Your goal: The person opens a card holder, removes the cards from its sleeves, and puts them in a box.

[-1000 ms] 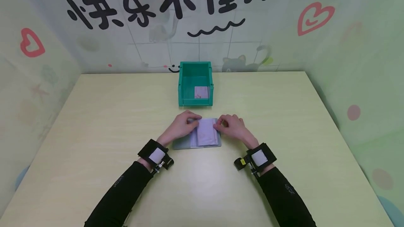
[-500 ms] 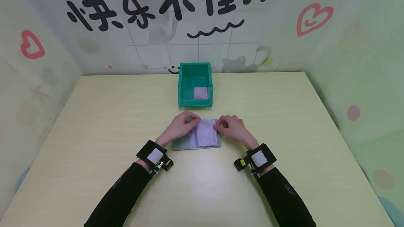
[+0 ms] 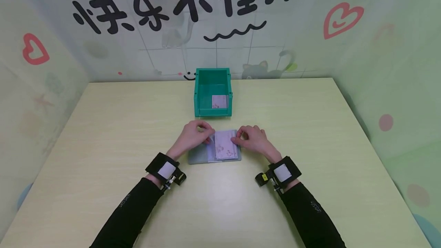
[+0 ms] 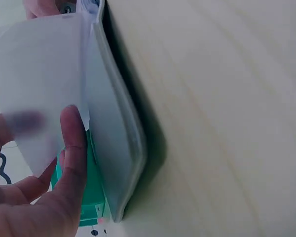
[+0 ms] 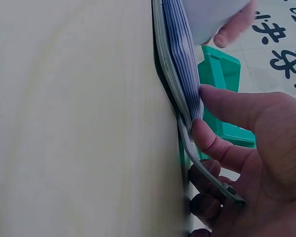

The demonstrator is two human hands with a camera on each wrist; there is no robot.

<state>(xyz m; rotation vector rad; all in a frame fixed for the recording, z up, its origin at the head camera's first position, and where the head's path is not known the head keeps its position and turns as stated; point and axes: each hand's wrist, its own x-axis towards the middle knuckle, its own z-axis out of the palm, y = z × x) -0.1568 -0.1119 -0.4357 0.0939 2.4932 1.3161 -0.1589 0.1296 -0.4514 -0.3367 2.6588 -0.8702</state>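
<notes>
A small open notebook (image 3: 198, 157) with a grey-green cover lies on the table, its floral pinkish page (image 3: 225, 148) facing up on the right side. My left hand (image 3: 193, 135) pinches a thin, translucent page (image 4: 42, 59), which stands raised from the cover in the left wrist view. At the notebook's upper right edge, my right hand (image 3: 253, 137) holds the stack of pages (image 5: 187, 64) with thumb and a finger. A strap (image 5: 202, 170) with a snap sticks out from the cover beside the right fingers.
Just beyond the notebook stands a green bin (image 3: 213, 112), with a pinkish floral card or pad (image 3: 219, 101) inside. Printed backdrop panels (image 3: 172, 60) border the pale wooden table (image 3: 120, 125) at the back and sides.
My left hand has moved leftward, away from the page stack, drawing the translucent page over. The floral print on the right page now shows more clearly. My right hand has stayed nearly in place.
</notes>
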